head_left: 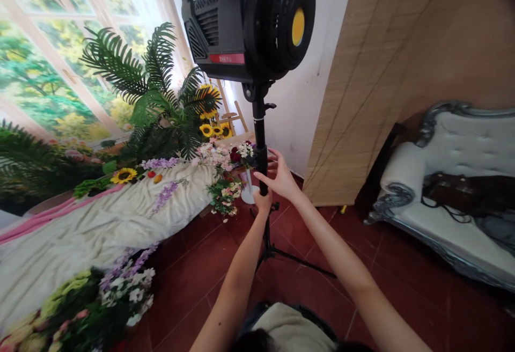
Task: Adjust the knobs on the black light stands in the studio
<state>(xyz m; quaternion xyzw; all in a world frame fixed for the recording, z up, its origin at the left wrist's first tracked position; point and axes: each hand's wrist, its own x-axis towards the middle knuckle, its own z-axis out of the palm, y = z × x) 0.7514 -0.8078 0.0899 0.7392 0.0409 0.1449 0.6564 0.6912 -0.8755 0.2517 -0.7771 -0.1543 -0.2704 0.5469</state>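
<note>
A black studio light with a yellow disc on its front sits on top of a black light stand. Low on the upright pole, my left hand is wrapped round it. Just above, my right hand is at the pole with fingers spread and the thumb reaching across it. Its fingertips are partly hidden, so whether they touch the pole is hard to see. A small knob sticks out of the pole below my left hand. The stand's legs are spread on the floor.
Left of the stand, a table with cream cloth carries flowers and fruit; palm fronds rise behind. More flowers are at lower left. A bamboo blind hangs to the right, beside a white sofa holding a dark bag.
</note>
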